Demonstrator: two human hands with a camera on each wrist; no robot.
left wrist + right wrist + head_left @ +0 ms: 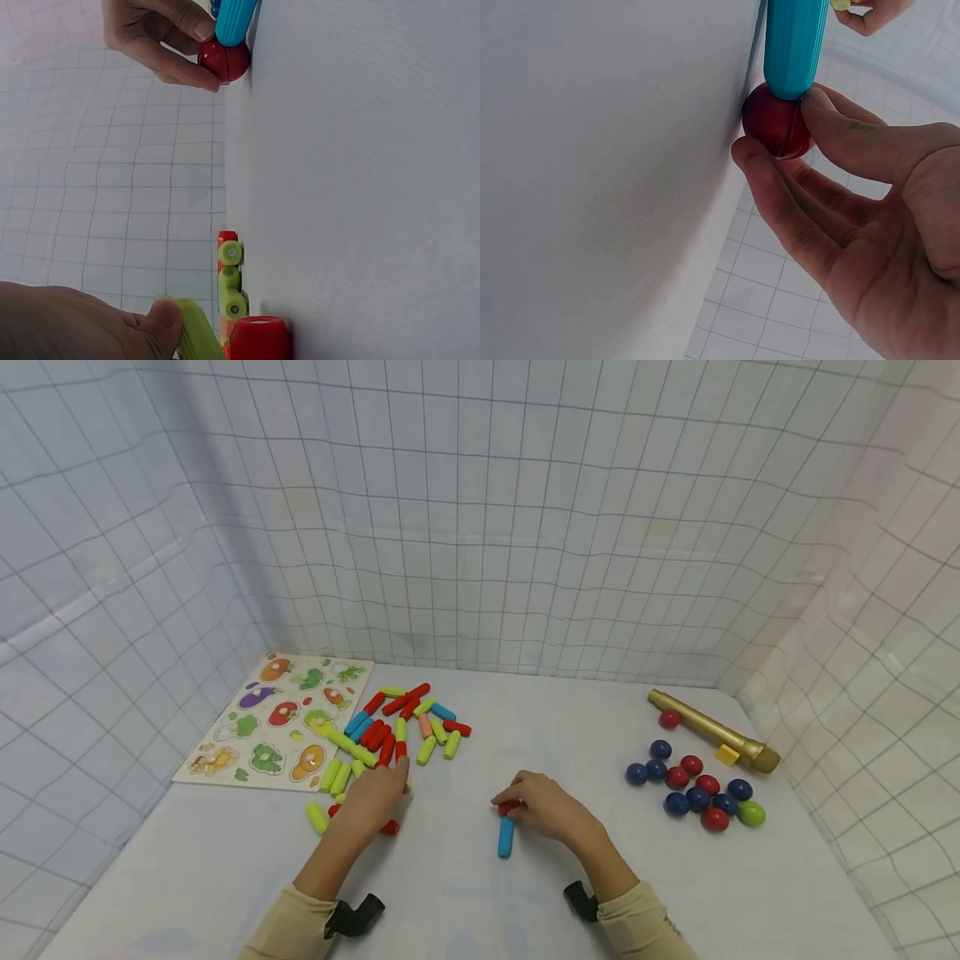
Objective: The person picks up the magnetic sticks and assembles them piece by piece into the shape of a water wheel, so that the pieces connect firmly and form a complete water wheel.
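Right hand pinching red ball, blue stick touching it

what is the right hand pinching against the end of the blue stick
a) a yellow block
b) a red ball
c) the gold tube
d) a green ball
b: in the right wrist view the right hand pinches a red ball between thumb and finger, and the ball touches the end of the blue stick lying on the white table.

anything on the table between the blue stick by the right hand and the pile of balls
No, in the head view the table is bare between the blue stick and the balls.
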